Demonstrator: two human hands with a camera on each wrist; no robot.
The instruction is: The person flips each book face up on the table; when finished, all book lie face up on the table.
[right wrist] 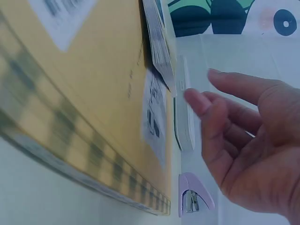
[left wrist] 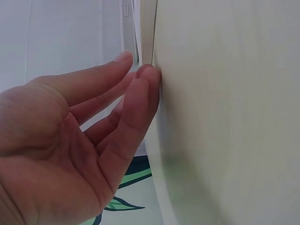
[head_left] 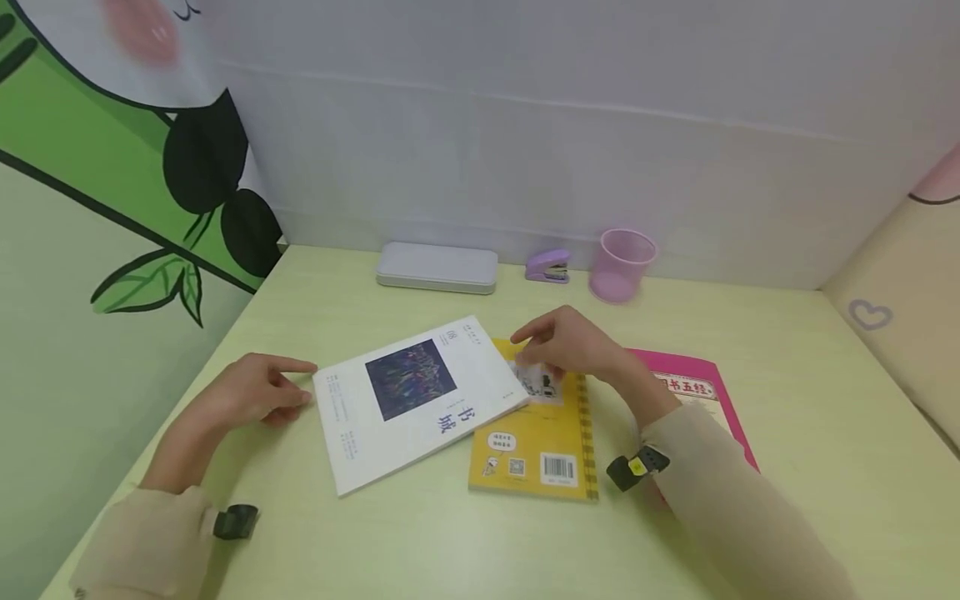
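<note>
Your right hand (head_left: 577, 343) hides part of the yellow notebook (head_left: 536, 442); your sleeve covers much of the pink book (head_left: 701, 387).

Beyond the right hand (head_left: 573, 342) we see a purple stapler (head_left: 547, 267) and, just right of it, a pink cup (head_left: 622, 264), both by the wall. A grey pencil case (head_left: 437, 267) lies farther left. A pink book (head_left: 697, 392) shows beneath that wrist. Left of the left hand (head_left: 251, 392) we find a leaf mural (head_left: 150, 279)
</note>
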